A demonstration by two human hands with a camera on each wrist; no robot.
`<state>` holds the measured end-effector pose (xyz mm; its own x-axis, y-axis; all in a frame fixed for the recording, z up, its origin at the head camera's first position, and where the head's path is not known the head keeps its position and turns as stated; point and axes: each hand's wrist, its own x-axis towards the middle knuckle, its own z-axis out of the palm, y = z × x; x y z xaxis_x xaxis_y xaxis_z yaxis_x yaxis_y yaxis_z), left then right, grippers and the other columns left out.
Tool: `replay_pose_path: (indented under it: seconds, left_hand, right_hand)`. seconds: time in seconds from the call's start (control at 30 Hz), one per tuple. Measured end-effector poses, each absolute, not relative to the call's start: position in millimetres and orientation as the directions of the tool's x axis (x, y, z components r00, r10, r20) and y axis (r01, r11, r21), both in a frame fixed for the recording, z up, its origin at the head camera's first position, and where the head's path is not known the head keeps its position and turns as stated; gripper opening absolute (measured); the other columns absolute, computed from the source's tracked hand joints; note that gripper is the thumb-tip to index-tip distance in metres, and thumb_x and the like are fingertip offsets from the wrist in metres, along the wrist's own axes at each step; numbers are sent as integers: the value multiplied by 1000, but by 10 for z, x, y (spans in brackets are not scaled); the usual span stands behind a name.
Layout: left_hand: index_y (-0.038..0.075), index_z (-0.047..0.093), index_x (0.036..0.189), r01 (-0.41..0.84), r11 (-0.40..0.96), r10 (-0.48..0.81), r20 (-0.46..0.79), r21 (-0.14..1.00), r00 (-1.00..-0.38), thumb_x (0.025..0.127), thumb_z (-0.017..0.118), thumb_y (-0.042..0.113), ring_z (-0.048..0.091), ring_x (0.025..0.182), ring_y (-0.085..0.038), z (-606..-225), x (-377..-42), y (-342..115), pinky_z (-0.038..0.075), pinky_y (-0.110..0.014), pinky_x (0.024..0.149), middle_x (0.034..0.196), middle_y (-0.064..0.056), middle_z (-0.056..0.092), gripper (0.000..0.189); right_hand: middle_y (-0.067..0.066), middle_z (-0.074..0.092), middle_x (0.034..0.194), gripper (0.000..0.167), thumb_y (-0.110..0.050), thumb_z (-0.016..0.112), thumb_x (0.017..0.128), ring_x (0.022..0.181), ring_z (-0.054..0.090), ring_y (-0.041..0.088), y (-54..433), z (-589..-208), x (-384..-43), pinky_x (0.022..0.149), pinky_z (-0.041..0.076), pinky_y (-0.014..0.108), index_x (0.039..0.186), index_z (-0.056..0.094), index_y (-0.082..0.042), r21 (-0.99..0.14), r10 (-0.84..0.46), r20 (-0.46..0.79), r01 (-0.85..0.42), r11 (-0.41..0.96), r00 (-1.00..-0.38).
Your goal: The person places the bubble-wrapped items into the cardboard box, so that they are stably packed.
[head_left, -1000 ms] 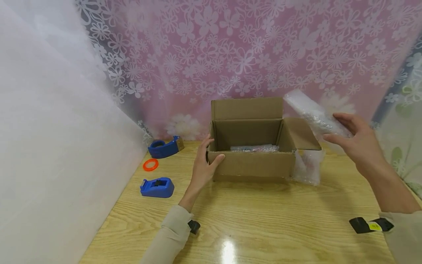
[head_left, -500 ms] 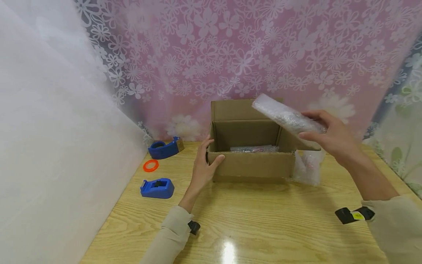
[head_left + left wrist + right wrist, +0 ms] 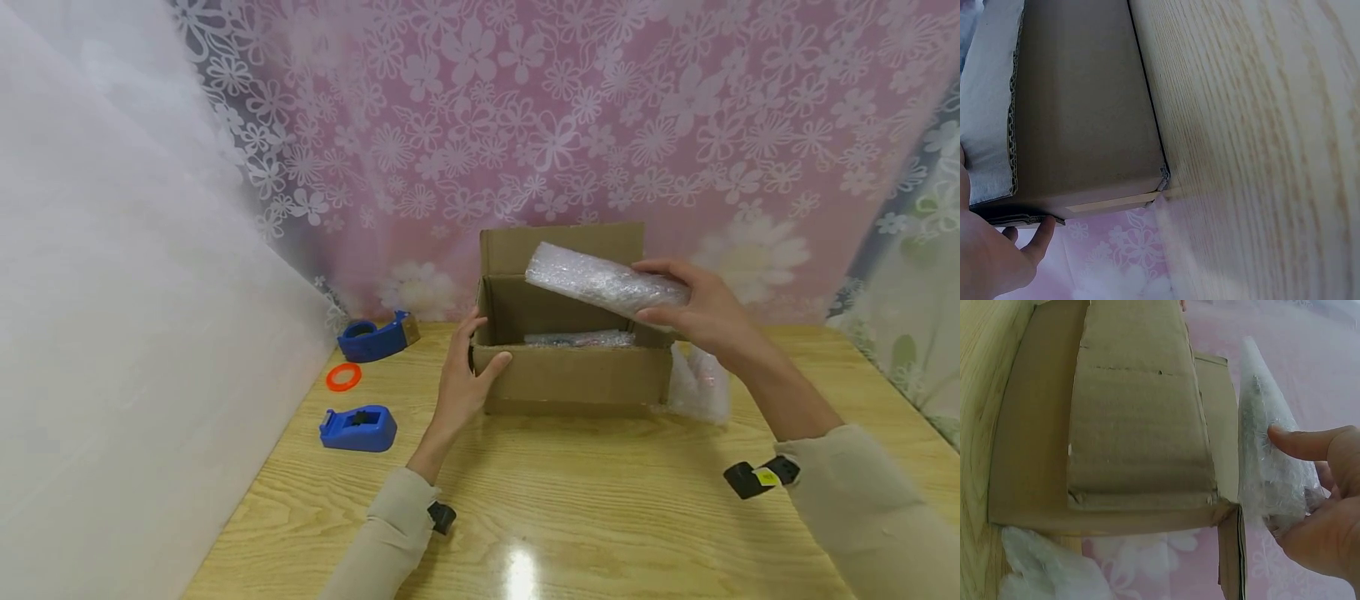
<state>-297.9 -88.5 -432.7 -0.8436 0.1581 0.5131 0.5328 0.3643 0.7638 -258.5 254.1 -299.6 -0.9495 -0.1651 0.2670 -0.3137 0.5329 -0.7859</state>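
A cardboard box [image 3: 577, 375] stands on the wooden table with its top open and its back flap up. At its left end my left hand [image 3: 459, 383] grips the edge, thumb over the front and fingers round the side. My right hand [image 3: 705, 312] holds a flat bubble-wrapped package [image 3: 592, 277] by its right end, tilted over the box opening. In the right wrist view, the thumb presses one face of the clear wrap; the contents are hard to make out. Inside the box lies another bubble-wrapped item [image 3: 579, 338], partly hidden by the front wall.
Against the box's right end is a bubble-wrapped bundle [image 3: 702, 387]. Left of the box lie a blue tape gun [image 3: 375, 340], an orange ring [image 3: 343, 377] and a blue tape dispenser [image 3: 358, 428]. A floral curtain [image 3: 420, 167] hangs behind the table.
My right hand has carried the bubble-wrapped package leftward, from beyond the box's right flap to above the opening, and the package is now closer to level. My left hand stays on the box.
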Motion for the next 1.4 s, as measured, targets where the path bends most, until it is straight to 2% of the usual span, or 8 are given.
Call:
replay_pose_path:
  seconds: [0.3, 0.43, 0.67, 0.8, 0.87, 0.97, 1.23, 1.4]
  left_hand:
    - [32, 38, 158, 522, 380, 159, 502, 764, -850, 101, 70, 40, 22, 157, -11, -4333, -2970, -886, 30, -55, 125, 170, 19, 21, 65]
    - [28, 39, 158, 531, 379, 157, 513, 758, -844, 101, 70, 40, 23, 157, -15, -4340, -2971, -891, 30, -56, 125, 170, 16, 22, 66]
    - [19, 39, 159, 534, 377, 156, 516, 757, -842, 101, 70, 39, 24, 157, -16, -4344, -2983, -890, 29, -51, 126, 170, 15, 23, 69]
    - [17, 40, 158, 546, 369, 158, 528, 752, -834, 101, 71, 39, 24, 157, -19, -4344, -2987, -885, 29, -56, 125, 171, 13, 24, 68]
    - [18, 41, 158, 551, 367, 159, 532, 750, -831, 101, 71, 38, 24, 157, -19, -4346, -2989, -885, 29, -57, 125, 171, 12, 24, 68]
    - [19, 40, 158, 550, 365, 162, 531, 751, -832, 101, 71, 36, 23, 158, -19, -4349, -2992, -886, 28, -55, 125, 171, 12, 24, 67]
    - [16, 41, 158, 568, 369, 167, 548, 736, -819, 101, 71, 33, 23, 158, -19, -4333, -2993, -882, 28, -56, 125, 171, 10, 25, 67]
    - [16, 40, 158, 562, 372, 169, 541, 739, -824, 101, 71, 33, 22, 158, -18, -4325, -2996, -885, 28, -56, 125, 171, 11, 24, 67]
  right_hand:
    - [8, 57, 151, 60, -5, 79, 93, 145, 43, 33, 2349, -3089, -2728, 111, 42, 52, 148, 58, -15, -756, -165, 339, -373, 538, -926]
    - [5, 60, 149, 58, -11, 83, 90, 133, 55, 35, 2279, -3131, -2781, 102, 50, 55, 143, 64, -25, -689, -150, 355, -367, 625, -923]
    - [15, 51, 155, 57, 2, 74, 94, 148, 37, 39, 2131, -3208, -2834, 92, 47, 49, 147, 58, -11, -762, -235, 314, -391, 517, -920]
    - [13, 48, 157, 55, 0, 73, 96, 99, 60, 31, 2089, -3263, -2871, 61, 43, 35, 147, 59, -16, -742, -218, 289, -362, 565, -932]
    - [14, 47, 158, 55, 0, 72, 97, 66, 49, 24, 2076, -3286, -2894, 51, 38, 31, 147, 58, -17, -740, -214, 275, -348, 575, -937]
    - [17, 46, 158, 55, 0, 72, 96, 47, 26, 16, 2064, -3313, -2920, 44, 33, 30, 147, 58, -17, -741, -207, 258, -331, 584, -944]
    - [17, 46, 158, 55, 2, 72, 96, 49, 28, 16, 2059, -3347, -2943, 48, 34, 31, 145, 59, -17, -718, -217, 239, -322, 617, -947]
    - [17, 50, 155, 55, 3, 73, 94, 76, 50, 27, 2051, -3338, -2934, 63, 41, 38, 144, 60, -15, -666, -274, 238, -362, 652, -932]
